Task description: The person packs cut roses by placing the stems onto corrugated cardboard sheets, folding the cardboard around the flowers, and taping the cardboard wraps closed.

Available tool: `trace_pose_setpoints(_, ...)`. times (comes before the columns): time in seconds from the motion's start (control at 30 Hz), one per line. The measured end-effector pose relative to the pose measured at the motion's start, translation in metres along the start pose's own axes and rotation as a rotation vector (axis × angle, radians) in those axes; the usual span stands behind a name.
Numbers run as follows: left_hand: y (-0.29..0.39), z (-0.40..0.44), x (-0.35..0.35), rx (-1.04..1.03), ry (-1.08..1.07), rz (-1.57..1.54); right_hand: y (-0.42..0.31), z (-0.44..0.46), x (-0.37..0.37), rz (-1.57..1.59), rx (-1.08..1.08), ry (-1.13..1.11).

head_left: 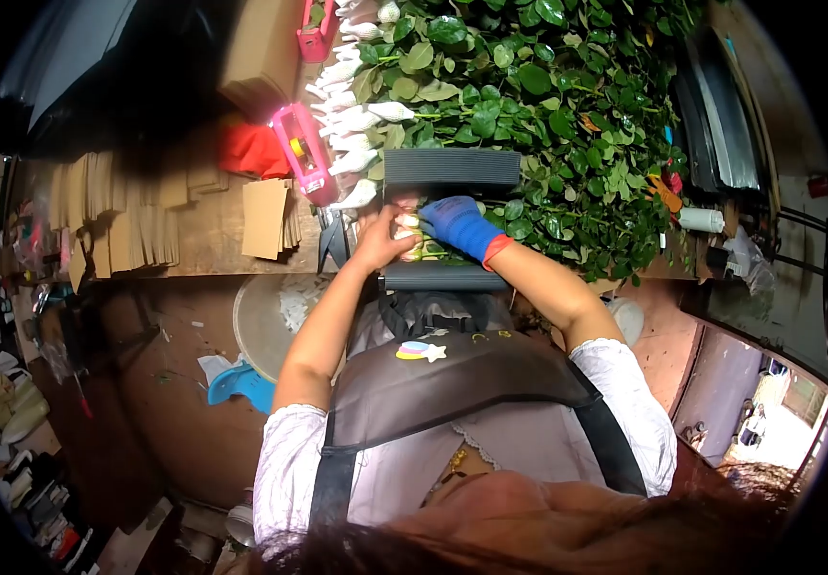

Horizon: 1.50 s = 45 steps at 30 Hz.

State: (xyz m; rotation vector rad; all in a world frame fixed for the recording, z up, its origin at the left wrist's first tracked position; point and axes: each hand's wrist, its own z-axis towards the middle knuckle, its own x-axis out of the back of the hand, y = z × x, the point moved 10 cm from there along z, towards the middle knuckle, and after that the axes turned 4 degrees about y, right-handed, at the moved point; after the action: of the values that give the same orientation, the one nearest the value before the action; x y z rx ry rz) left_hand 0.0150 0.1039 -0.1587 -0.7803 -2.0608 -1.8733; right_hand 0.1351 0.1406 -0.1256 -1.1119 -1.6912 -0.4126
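Observation:
My bare left hand [383, 238] curls its fingers around a pale rose bud [407, 220] at the table's near edge. Beside it on the right, my right hand [459, 228] wears a blue glove with a red cuff. Its bent fingers close at the roses just below the buds; the fingertips are partly hidden. The roses lie between two dark ribbed flaps, one ribbed flap [452, 169] beyond my hands and another ribbed flap [444, 277] nearest my apron. Dark scissors [333, 238] rest just left of my left hand.
Leafy rose stems [548, 105] cover the table's right side, with white-sleeved rose heads [351, 120] along their left end. A pink tape dispenser [303, 153], brown cardboard pieces [266, 220] and red material [253, 150] lie left. A white roll [701, 220] sits at the right edge.

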Motion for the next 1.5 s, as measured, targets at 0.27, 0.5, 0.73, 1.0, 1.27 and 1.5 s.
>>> trace_pose_setpoints(0.27,0.001,0.005,0.006,0.051,0.229,0.082,0.007,-0.024,0.015,-0.006,-0.055,0.167)
trace_pose_setpoints(0.5,-0.012,0.005,-0.002,0.061,0.177,0.029,0.035,0.002,-0.002,0.086,-0.146,0.11)
trace_pose_setpoints(0.73,-0.007,0.0,0.006,0.067,0.275,0.105,0.037,-0.008,-0.002,0.105,-0.101,0.175)
trace_pose_setpoints(1.0,-0.019,0.022,-0.001,0.153,0.117,-0.058,0.025,-0.002,-0.001,0.011,-0.081,0.103)
trace_pose_setpoints(1.27,-0.016,0.027,-0.004,0.158,0.298,0.013,0.012,-0.027,0.056,0.073,-0.187,0.128)
trace_pose_setpoints(1.5,0.004,0.02,0.007,0.059,0.349,-0.067,0.015,-0.008,0.043,0.055,-0.224,0.15)
